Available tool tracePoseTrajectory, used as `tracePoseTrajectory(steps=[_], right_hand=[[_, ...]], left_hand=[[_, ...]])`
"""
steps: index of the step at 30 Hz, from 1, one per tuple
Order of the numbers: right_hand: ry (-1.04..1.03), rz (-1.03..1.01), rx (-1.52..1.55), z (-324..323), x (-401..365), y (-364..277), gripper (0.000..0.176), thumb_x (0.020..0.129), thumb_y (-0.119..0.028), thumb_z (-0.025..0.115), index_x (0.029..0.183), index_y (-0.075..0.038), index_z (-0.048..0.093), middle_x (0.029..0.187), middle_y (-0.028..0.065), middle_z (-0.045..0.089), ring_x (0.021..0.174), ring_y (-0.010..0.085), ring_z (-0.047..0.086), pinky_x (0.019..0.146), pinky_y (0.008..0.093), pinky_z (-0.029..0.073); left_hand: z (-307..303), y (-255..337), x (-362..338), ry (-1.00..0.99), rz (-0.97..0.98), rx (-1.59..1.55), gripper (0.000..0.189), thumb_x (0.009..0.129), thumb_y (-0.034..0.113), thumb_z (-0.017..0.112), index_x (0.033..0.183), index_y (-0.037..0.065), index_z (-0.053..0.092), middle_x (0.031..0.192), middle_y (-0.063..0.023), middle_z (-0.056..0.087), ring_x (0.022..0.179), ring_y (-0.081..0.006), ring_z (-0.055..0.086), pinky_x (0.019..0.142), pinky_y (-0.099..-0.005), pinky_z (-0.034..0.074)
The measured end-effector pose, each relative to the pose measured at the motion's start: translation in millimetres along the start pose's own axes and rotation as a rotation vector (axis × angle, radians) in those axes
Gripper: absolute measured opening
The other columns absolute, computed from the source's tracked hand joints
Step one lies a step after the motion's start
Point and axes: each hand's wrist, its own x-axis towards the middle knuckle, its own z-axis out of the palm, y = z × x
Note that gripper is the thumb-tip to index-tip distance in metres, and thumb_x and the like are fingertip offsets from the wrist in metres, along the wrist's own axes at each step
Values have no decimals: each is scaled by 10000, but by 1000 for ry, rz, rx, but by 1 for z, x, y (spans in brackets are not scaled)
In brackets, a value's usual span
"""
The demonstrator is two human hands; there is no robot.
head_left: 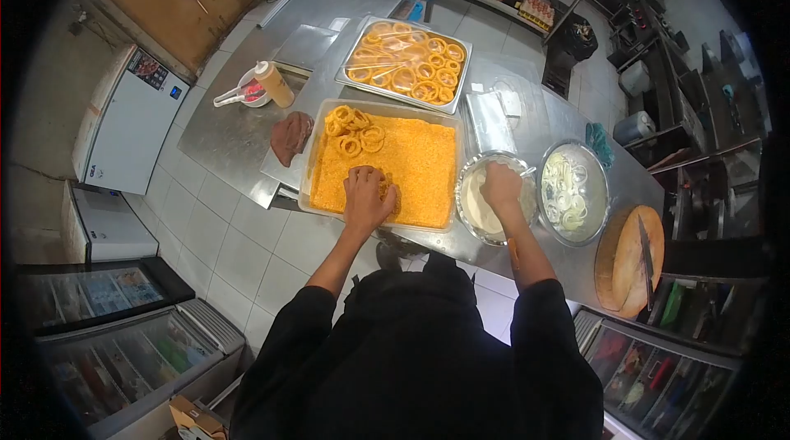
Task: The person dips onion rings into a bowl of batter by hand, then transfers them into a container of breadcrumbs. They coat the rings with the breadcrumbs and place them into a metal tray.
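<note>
My left hand (368, 197) rests on the orange breadcrumbs (424, 152) near the front of a clear plastic tub (305, 185), fingers lying over the crumbs and thumb apart. A crumb-covered ring shows partly beside its thumb. Several breaded onion rings (349, 146) are piled at the tub's back left. To the right, my right hand (500, 187) is closed, its fingertips down at the pale batter (475, 203) in a metal bowl (463, 224). What those fingers hold is hidden. Next to that bowl, a second metal bowl (606, 206) contains sliced raw onion rings (565, 189).
Behind the tub stands a metal tray (343, 78) of breaded rings under plastic film. A sauce bottle (276, 85), a white bowl (251, 88) and a brown cloth (290, 137) lie left. A knife (645, 255) rests on a round wooden chopping board (617, 267) at right.
</note>
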Motion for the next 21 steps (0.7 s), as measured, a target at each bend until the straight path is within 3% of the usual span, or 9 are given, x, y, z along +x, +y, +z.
tracePoseTrajectory(steps=[4, 6, 10, 16, 21], right_hand=[[-42, -14, 68, 2, -3, 1, 163, 782, -73, 734, 944, -61, 746, 949, 170, 754, 875, 389, 758, 772, 475, 612], [-83, 21, 119, 2, -5, -2, 283, 773, -177, 792, 1042, -91, 763, 1065, 185, 753, 999, 393, 737, 872, 499, 590], [19, -76, 153, -11, -17, -6, 303, 745, -170, 814, 1019, -59, 746, 995, 197, 741, 960, 390, 736, 832, 489, 601], [58, 2, 430, -56, -29, -1, 452, 733, -197, 840, 1130, -19, 715, 1029, 218, 748, 1011, 431, 717, 845, 511, 583], [211, -93, 640, -62, -29, 30, 418, 772, -91, 820, 1150, 11, 676, 998, 239, 737, 962, 392, 737, 833, 432, 577]], left_hand=[[-2, 1, 1, -35, -17, 1, 338, 867, 277, 754, 1048, -1, 695, 1142, -174, 627, 1168, -370, 521, 977, -500, 417], [-2, 0, 1, -35, -28, 0, 345, 868, 287, 752, 1051, 1, 697, 1132, -174, 632, 1163, -367, 526, 974, -497, 417], [0, -2, 1, -28, -29, 2, 340, 867, 286, 753, 1047, 2, 698, 1130, -172, 634, 1162, -365, 527, 969, -496, 416], [0, -2, 1, -24, -49, -15, 331, 863, 292, 749, 1018, 6, 691, 1120, -178, 634, 1153, -370, 523, 964, -498, 412], [0, -2, 2, -22, -39, 25, 317, 862, 284, 749, 1007, 9, 687, 1116, -176, 633, 1149, -372, 522, 966, -501, 411]])
